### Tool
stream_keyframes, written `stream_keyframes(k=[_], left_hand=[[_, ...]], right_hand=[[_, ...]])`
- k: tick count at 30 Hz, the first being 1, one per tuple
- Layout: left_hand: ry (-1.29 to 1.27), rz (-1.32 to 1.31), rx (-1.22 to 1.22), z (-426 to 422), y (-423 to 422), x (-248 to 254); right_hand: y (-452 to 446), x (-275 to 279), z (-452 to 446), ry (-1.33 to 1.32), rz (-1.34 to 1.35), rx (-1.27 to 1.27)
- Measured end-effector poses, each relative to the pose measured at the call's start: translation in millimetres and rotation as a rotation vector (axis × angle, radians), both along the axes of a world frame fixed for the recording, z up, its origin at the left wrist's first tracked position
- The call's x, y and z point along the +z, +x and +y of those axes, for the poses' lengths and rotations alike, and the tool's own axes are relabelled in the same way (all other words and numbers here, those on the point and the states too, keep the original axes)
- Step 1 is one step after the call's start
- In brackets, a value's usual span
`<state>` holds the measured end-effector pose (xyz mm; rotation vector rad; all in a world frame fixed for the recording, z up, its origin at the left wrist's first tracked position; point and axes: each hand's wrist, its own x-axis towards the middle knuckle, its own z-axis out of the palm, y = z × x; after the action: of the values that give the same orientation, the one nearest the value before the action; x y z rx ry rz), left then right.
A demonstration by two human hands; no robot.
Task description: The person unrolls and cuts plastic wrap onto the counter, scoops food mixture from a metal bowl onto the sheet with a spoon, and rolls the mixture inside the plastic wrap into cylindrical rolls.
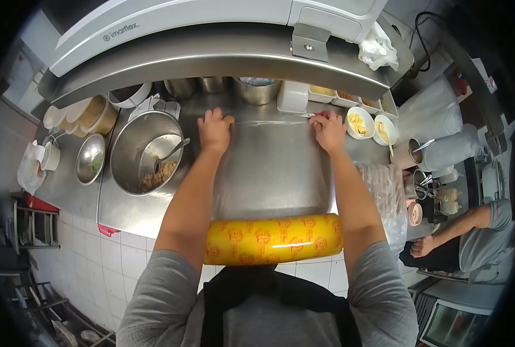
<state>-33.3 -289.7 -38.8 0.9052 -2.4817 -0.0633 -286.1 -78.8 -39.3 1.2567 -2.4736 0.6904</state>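
Note:
A sheet of clear plastic wrap (272, 168) lies stretched over the steel counter, running from a yellow roll of wrap (273, 239) at the front edge near my body. My left hand (214, 132) is at the sheet's far left corner, fingers closed on the film. At the far right corner my right hand (330, 133) also has its fingers closed on the film. Just past its fingertips is a small knife (299, 115) with a red handle, partly hidden by the fingers; I cannot tell whether they touch it.
Left stands a large steel bowl (118, 151) with a minced mixture and a spoon (173, 148), beside a smaller bowl (91, 159). Right are two white bowls (360, 122) of yellow food and stacked plastic bags (382, 191). A steel shelf (223, 61) overhangs the back; a co-worker's arm (463, 222) shows right.

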Motion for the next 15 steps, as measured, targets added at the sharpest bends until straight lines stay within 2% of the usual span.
stream_keyframes(k=[2, 5, 8, 9, 14, 15], left_hand=[[-0.056, -0.087, 0.049, 3.2, -0.1, 4.0], [-0.098, -0.351, 0.163, 15.6, -4.5, 14.2], [-0.354, -0.072, 0.033, 18.2, -1.2, -3.3], [-0.315, -0.08, 0.024, 17.3, 1.0, -4.8], [-0.117, -0.039, 0.075, 0.9, 9.3, -6.0], [-0.096, 0.002, -0.023, 3.3, 11.1, -5.3]], right_hand=[[2.1, 6.8, 1.2, 0.058, -0.035, -0.037], [15.7, 33.0, 0.0, 0.256, 0.01, -0.068], [26.4, 15.7, -3.2, 0.342, 0.21, 0.045], [31.6, 9.0, 0.6, 0.313, 0.138, 0.062], [36.2, -2.8, 5.2, 0.281, 0.174, 0.038], [36.6, -3.8, 4.5, 0.28, 0.164, 0.031]])
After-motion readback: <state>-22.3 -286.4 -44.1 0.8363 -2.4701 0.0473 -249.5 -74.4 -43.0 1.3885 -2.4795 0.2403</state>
